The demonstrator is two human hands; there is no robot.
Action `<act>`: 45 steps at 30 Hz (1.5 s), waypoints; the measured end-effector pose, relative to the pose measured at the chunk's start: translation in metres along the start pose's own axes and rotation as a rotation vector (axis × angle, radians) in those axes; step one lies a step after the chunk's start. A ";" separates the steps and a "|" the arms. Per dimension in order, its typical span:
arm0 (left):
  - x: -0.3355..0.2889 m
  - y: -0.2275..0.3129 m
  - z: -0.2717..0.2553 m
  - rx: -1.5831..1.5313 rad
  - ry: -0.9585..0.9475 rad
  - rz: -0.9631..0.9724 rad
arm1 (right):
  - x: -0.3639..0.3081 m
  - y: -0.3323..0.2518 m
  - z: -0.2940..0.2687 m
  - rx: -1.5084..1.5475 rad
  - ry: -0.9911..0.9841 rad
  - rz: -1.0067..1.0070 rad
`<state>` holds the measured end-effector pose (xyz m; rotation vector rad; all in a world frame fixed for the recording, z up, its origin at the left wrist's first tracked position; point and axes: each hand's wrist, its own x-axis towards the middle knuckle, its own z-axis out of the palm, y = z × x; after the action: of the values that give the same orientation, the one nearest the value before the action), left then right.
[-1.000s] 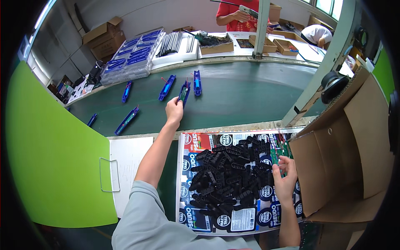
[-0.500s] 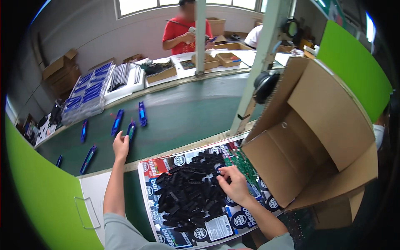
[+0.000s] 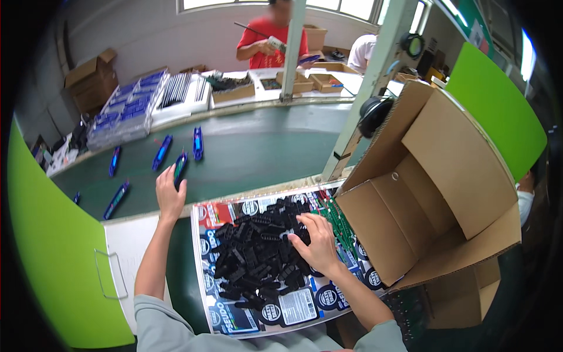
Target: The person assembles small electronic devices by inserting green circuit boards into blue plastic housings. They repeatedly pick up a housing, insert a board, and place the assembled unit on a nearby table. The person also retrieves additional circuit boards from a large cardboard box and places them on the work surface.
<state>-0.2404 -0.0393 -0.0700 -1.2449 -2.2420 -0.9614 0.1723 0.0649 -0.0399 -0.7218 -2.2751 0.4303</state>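
Observation:
On the green conveyor belt [image 3: 246, 141] lie several long, narrow blue casings. My left hand [image 3: 170, 196] is at the belt's near side, beside a blue casing with a green strip inside [image 3: 181, 166]. Its fingers are stretched out and its thumb stands apart; whether the fingertips touch that casing is hard to see. Over the right part of a heap of small black plastic parts [image 3: 252, 252] is my right hand [image 3: 319, 243]. Its fingers are bent, the thumb is apart from them, and nothing shows between them. The heap lies on a printed sheet [image 3: 234, 325].
An open cardboard box [image 3: 375, 234] stands at the right, with green circuit boards [image 3: 343, 226] beside it. A pale post [image 3: 375, 76] rises beyond. Green panels [image 3: 58, 258] flank the workspace. Across the belt, a person in red [image 3: 264, 44] holds a tool.
The view has shifted slightly. My left hand's thumb and fingers have spread beside the blue casing. Over the black parts, my right hand's fingers and thumb have moved further apart.

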 end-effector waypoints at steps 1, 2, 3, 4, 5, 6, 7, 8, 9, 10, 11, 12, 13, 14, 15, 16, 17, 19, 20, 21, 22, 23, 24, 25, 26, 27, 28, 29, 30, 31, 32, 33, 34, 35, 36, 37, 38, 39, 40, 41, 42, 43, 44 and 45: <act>-0.007 0.022 -0.006 -0.106 -0.017 0.026 | -0.002 -0.001 0.002 -0.055 -0.035 -0.038; -0.017 0.046 -0.018 -0.257 -0.115 0.055 | -0.003 -0.005 0.005 -0.080 -0.081 -0.069; -0.029 0.063 -0.024 -0.430 -0.242 0.067 | -0.004 -0.006 0.008 -0.105 -0.126 -0.102; -0.046 0.071 -0.024 -0.533 -0.324 0.113 | -0.006 -0.005 0.012 -0.110 -0.170 -0.094; -0.057 0.085 -0.027 -0.608 -0.451 0.153 | -0.009 0.000 0.014 -0.106 -0.202 -0.076; -0.068 0.093 -0.032 -0.627 -0.526 0.205 | -0.010 0.003 0.018 -0.105 -0.240 -0.067; -0.078 0.100 -0.036 -0.651 -0.598 0.259 | -0.009 0.002 0.019 -0.075 -0.275 -0.035; -0.087 0.104 -0.037 -0.616 -0.610 0.311 | -0.009 0.000 0.020 -0.074 -0.279 -0.033; -0.090 0.106 -0.038 -0.576 -0.615 0.372 | -0.007 0.000 0.021 -0.074 -0.272 -0.035; -0.094 0.105 -0.037 -0.575 -0.637 0.349 | -0.007 -0.001 0.022 -0.065 -0.269 -0.038; -0.096 0.103 -0.037 -0.581 -0.640 0.338 | -0.008 -0.001 0.023 -0.055 -0.266 -0.041; -0.097 0.102 -0.035 -0.595 -0.642 0.332 | -0.008 -0.001 0.022 -0.052 -0.260 -0.043; -0.097 0.101 -0.034 -0.608 -0.643 0.324 | -0.008 0.001 0.022 -0.050 -0.255 -0.043; -0.097 0.101 -0.033 -0.602 -0.630 0.338 | -0.007 0.002 0.023 -0.047 -0.251 -0.045; -0.096 0.101 -0.032 -0.604 -0.629 0.338 | -0.007 0.003 0.023 -0.040 -0.243 -0.043; -0.096 0.101 -0.032 -0.607 -0.628 0.337 | -0.007 0.003 0.022 -0.042 -0.245 -0.045; -0.097 0.102 -0.030 -0.610 -0.626 0.336 | -0.008 0.004 0.022 -0.044 -0.247 -0.046; -0.095 0.102 -0.031 -0.605 -0.629 0.330 | -0.008 0.004 0.022 -0.037 -0.237 -0.052; -0.095 0.103 -0.031 -0.606 -0.633 0.323 | -0.007 0.004 0.021 -0.040 -0.234 -0.056; -0.093 0.103 -0.033 -0.597 -0.645 0.319 | -0.007 0.003 0.022 -0.034 -0.227 -0.056; -0.093 0.103 -0.032 -0.594 -0.633 0.320 | -0.006 0.003 0.023 -0.024 -0.219 -0.063; -0.094 0.102 -0.029 -0.591 -0.623 0.321 | -0.005 0.004 0.022 -0.015 -0.212 -0.069; -0.094 0.100 -0.029 -0.584 -0.618 0.324 | -0.005 0.005 0.024 -0.001 -0.202 -0.071; -0.093 0.100 -0.029 -0.585 -0.620 0.323 | -0.005 0.005 0.024 0.007 -0.195 -0.066; -0.092 0.101 -0.030 -0.586 -0.623 0.321 | -0.005 0.005 0.023 0.015 -0.188 -0.060; -0.094 0.100 -0.029 -0.585 -0.627 0.315 | -0.007 0.006 0.023 0.025 -0.186 -0.055; -0.094 0.100 -0.029 -0.593 -0.641 0.310 | -0.007 0.007 0.023 0.029 -0.176 -0.056; -0.093 0.100 -0.030 -0.600 -0.656 0.305 | -0.007 0.006 0.025 0.042 -0.176 -0.054; -0.091 0.103 -0.028 -0.617 -0.668 0.307 | -0.007 0.007 0.022 0.045 -0.173 -0.051; -0.091 0.103 -0.028 -0.614 -0.678 0.302 | -0.007 0.007 0.020 0.047 -0.168 -0.047; -0.091 0.103 -0.029 -0.608 -0.689 0.299 | -0.007 0.005 0.021 0.062 -0.159 -0.042; -0.090 0.105 -0.029 -0.611 -0.696 0.304 | -0.008 0.006 0.020 0.066 -0.154 -0.044; -0.090 0.105 -0.028 -0.597 -0.712 0.306 | -0.009 0.007 0.019 0.069 -0.149 -0.044; -0.089 0.107 -0.027 -0.591 -0.687 0.319 | -0.010 0.008 0.019 0.071 -0.142 -0.043; -0.090 0.107 -0.030 -0.581 -0.691 0.305 | -0.008 0.008 0.020 0.088 -0.139 -0.057; -0.090 0.108 -0.032 -0.578 -0.694 0.290 | -0.007 0.008 0.020 0.088 -0.142 -0.069; -0.089 0.110 -0.035 -0.583 -0.700 0.274 | -0.006 0.008 0.022 0.098 -0.134 -0.068; -0.089 0.112 -0.035 -0.599 -0.701 0.253 | -0.007 0.009 0.022 0.102 -0.126 -0.064; -0.089 0.113 -0.034 -0.590 -0.708 0.256 | -0.009 0.012 0.023 0.097 -0.118 -0.062; -0.089 0.114 -0.032 -0.581 -0.714 0.257 | -0.012 0.013 0.022 0.097 -0.115 -0.051; -0.090 0.115 -0.031 -0.575 -0.712 0.254 | -0.013 0.013 0.023 0.105 -0.110 -0.053; -0.090 0.116 -0.030 -0.566 -0.716 0.253 | -0.014 0.014 0.023 0.114 -0.105 -0.056; -0.090 0.117 -0.030 -0.556 -0.719 0.251 | -0.015 0.015 0.023 0.117 -0.103 -0.058; -0.090 0.117 -0.030 -0.548 -0.719 0.245 | -0.014 0.016 0.023 0.121 -0.105 -0.064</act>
<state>-0.0929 -0.0703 -0.0622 -2.3591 -2.2793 -1.2095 0.1704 0.0668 -0.0709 -0.5763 -2.3397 0.5819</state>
